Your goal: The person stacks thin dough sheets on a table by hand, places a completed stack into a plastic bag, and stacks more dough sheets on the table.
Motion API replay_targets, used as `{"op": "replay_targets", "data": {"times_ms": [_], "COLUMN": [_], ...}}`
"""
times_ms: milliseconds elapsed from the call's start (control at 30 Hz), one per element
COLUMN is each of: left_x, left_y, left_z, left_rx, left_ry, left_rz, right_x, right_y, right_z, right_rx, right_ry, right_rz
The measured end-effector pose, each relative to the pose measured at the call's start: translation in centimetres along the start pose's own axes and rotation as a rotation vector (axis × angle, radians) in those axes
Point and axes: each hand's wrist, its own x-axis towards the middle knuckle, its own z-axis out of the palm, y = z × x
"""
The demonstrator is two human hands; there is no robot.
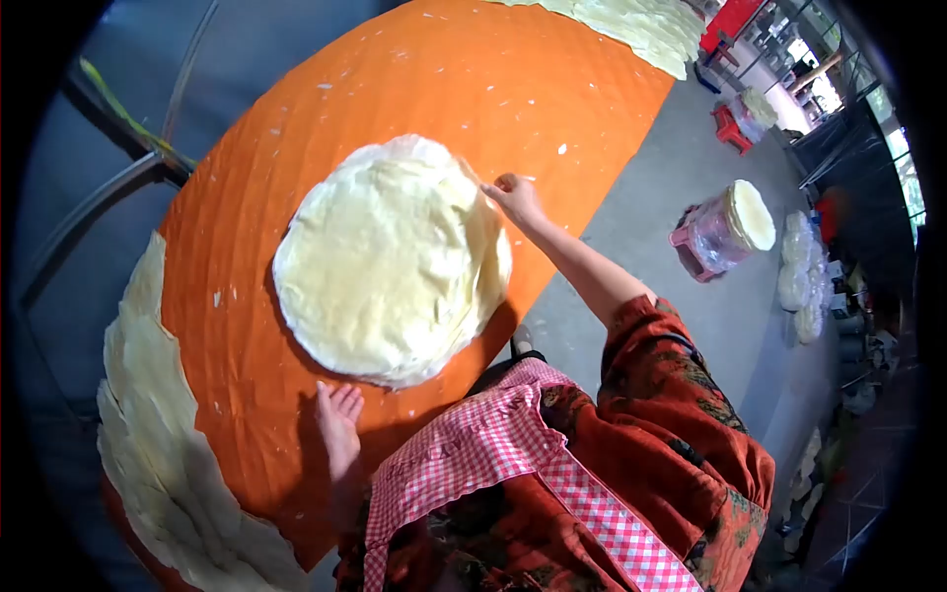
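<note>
Nearest us, past the checked apron (473, 434), the left hand (338, 419) is by the near rim of the sheet stack (385, 266), apart from it, fingers loosely spread: grip wide, nothing seen in it. The stack of thin, pale rounds lies on the orange worktop (493, 89), just ahead of the body. At its right rim is the right hand (515, 200), fingertips drawn together, grip narrow — whether a sheet edge is pinched there, we cannot tell.

Step in hand, as we judge it: working at the stack's edge. The next move seems to call for a light, even hold, since so thin a layer could tear.

Room: the worktop's right edge runs near the stack, leaving little margin. We find more space leftward, as far as the overlapping sheets (168, 405), and most beyond, up to the far sheets (631, 30). Past the right edge — floor (631, 237), then a wrapped stack (735, 227) on a stool (695, 242).
</note>
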Motion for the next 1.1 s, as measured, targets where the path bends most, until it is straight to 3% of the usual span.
{"op": "replay_targets", "data": {"times_ms": [33,100,200,300,433,600,700,767,800,833,867,900,967,1033,1100], "left_x": [-0.1,-0.2,-0.1,-0.5,0.1,1.0,3.0,6.3,7.4,8.0,12.9,10.0,11.5,10.3,7.5], "left_y": [-0.7,-1.6,-3.2,-3.8,-4.3,-2.9,1.5,6.2,9.3,12.3,13.4,16.0,17.8,17.3,16.5], "left_z": [1.8,4.2,7.0,9.4,9.9,9.9,6.8,3.1,2.9,3.3,-0.3,3.6,4.7,6.4,5.8], "left_rx": [0.008,-0.062,-0.180,-0.196,-0.322,-0.239,-0.133,-0.027,0.044,0.197,0.229,0.294,0.719,0.929,1.018], "left_ry": [0.000,-0.053,-0.008,0.095,0.069,0.198,0.163,0.085,0.069,-0.011,-0.038,-0.111,0.172,0.388,0.387], "left_rz": [-0.026,-0.074,-0.127,-0.087,-0.050,-0.011,0.032,0.087,0.035,0.111,0.154,0.302,0.460,0.801,0.916], "right_x": [2.5,7.5,9.1,8.0,10.1,9.5,2.2,-6.1,-11.0,-15.0,-18.4,-21.4,-24.2,-25.1,-25.2], "right_y": [1.2,3.0,-0.2,-1.7,-0.7,3.6,2.3,4.5,2.3,1.2,-0.7,-0.8,-2.9,-5.7,-6.8], "right_z": [0.8,2.1,1.8,2.0,3.7,6.5,2.3,4.5,4.0,4.4,4.3,6.1,8.7,8.8,8.4], "right_rx": [0.033,0.276,0.087,0.483,0.498,0.504,0.636,1.005,1.197,1.158,1.034,0.940,0.992,0.735,0.398], "right_ry": [0.044,-0.442,-0.761,-0.926,-1.184,-1.045,-0.959,-0.862,-0.887,-0.982,-1.106,-1.281,-1.591,-1.612,-1.939], "right_rz": [-0.021,0.334,0.385,0.304,0.376,0.350,0.579,0.776,0.910,1.011,1.076,1.053,1.293,1.405,1.168]}}
